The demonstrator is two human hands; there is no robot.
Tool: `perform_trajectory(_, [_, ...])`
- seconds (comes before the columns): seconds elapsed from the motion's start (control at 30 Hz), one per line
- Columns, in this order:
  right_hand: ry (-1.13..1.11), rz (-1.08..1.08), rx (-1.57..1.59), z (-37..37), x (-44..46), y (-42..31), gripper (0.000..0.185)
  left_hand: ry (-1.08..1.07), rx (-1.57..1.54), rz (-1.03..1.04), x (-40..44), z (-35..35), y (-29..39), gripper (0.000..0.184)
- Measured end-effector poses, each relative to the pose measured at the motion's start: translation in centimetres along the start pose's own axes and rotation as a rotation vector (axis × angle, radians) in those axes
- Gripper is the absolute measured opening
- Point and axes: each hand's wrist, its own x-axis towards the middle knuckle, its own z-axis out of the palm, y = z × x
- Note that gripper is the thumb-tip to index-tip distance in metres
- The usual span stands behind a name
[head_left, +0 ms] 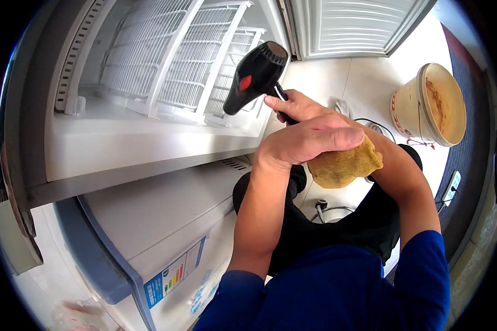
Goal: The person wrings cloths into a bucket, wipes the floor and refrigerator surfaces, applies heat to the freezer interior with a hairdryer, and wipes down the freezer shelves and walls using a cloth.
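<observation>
A black hair dryer with a red patch is gripped by its handle in my right hand, its nozzle pointing down and left toward the open freezer compartment. My left hand crosses in front of the right forearm and is closed on a yellow-brown cloth, which hangs below the fingers. White wire racks stand inside the compartment, left of the dryer. The fingertips of my left hand are largely hidden behind the palm and the cloth.
An open white door is at the top. A stained bucket stands on the tiled floor at the right, with a power strip below it. A cable runs near my legs. A grey-white appliance with an energy label is at lower left.
</observation>
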Motion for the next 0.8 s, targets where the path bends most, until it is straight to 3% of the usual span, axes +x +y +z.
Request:
perform_trajectory(0.27, [0.237, -0.085, 0.236, -0.9, 1.1, -0.7, 0.064, 0.053, 0.112, -0.136, -0.3, -0.3, 0.0, 0.043])
perform_trajectory(0.4, [0.343, -0.139, 0.247, -1.3, 1.6, -0.5, 0.062, 0.032, 0.188, -0.096, -0.1, -0.1, -0.1, 0.054])
perform_trajectory(0.63, [0.132, -0.233, 0.040, 0.5, -0.6, -0.4, 0.062, 0.042, 0.136, -0.155, 0.1, 0.1, 0.1, 0.051])
perform_trajectory(0.77, [-0.010, -0.144, -0.065, 1.4, -1.8, -0.6, 0.069, 0.036, 0.179, -0.153, 0.2, -0.3, -0.3, 0.053])
perform_trajectory(0.8, [0.114, -0.162, 0.026, 2.8, -1.6, 1.0, 0.067, 0.062, 0.222, -0.153, 0.2, -0.2, -0.3, 0.062])
